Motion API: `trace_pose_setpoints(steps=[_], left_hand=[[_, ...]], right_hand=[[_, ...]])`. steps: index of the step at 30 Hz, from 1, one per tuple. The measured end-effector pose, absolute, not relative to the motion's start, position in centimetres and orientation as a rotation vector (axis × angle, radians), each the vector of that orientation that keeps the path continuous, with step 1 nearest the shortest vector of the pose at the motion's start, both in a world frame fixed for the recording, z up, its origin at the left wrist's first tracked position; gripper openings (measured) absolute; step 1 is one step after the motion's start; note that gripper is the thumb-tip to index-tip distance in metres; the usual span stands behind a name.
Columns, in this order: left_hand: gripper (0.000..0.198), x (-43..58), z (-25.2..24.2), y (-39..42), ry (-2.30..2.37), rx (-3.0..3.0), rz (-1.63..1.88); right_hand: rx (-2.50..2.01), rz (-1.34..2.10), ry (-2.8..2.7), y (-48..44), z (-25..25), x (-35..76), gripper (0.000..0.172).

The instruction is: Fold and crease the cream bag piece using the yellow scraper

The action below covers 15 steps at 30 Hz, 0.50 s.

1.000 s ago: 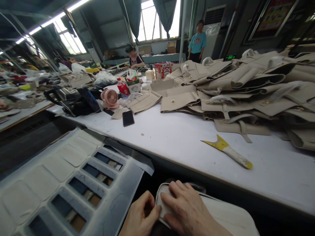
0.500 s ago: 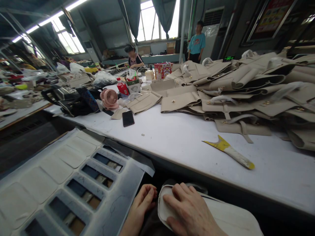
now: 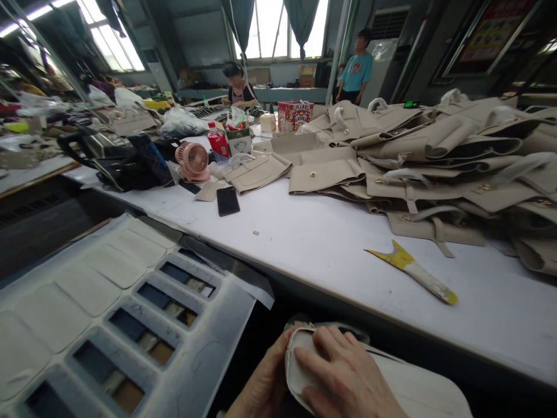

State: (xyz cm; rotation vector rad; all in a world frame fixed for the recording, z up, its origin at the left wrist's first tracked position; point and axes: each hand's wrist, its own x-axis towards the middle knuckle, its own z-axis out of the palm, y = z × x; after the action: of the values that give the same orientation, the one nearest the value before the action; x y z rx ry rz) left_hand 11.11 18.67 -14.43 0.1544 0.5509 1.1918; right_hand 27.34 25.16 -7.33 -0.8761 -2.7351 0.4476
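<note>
At the bottom edge, both my hands are on a cream leather bag panel [image 3: 418, 389] with a rounded end, held below the table's near edge. My right hand [image 3: 348, 377] lies flat on top of it with fingers stretched out and pressing. My left hand [image 3: 263, 386] cups the panel's left rim from the side and underneath, fingers curled under it. A white template board [image 3: 130, 290] with rows of rectangular cut-outs lies to my left.
A long white table [image 3: 304, 238] carries a yellow-tipped scraper [image 3: 413, 271], a black phone [image 3: 228, 200], a pink fan [image 3: 192, 159] and a big heap of beige bag parts [image 3: 435, 157]. A black bag [image 3: 126, 165] sits at left. Two people are at the far end.
My left hand let go of the panel, opened briefly beside it, then came back under its left rim. My right hand stayed pressing on top. The view shifted slightly left.
</note>
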Motion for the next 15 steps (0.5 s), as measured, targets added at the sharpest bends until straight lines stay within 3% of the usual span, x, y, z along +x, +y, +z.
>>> trace_pose_setpoints(steps=[5, 10, 15], left_hand=[[0.044, 10.76, -14.53, 18.19, 0.57, 0.215, 1.203], [0.043, 10.78, -15.06, 18.36, 0.587, 0.227, 1.234], [0.036, 10.45, -14.23, 18.95, 0.688, 0.362, 1.223]], right_hand=[[-0.815, 0.351, -2.754, 25.03, -7.33, 27.34, 0.048], [-0.808, 0.309, -2.808, 25.3, -7.29, 27.22, 0.037], [-0.77, 0.254, -2.799, 25.41, -7.03, 27.05, 0.037]])
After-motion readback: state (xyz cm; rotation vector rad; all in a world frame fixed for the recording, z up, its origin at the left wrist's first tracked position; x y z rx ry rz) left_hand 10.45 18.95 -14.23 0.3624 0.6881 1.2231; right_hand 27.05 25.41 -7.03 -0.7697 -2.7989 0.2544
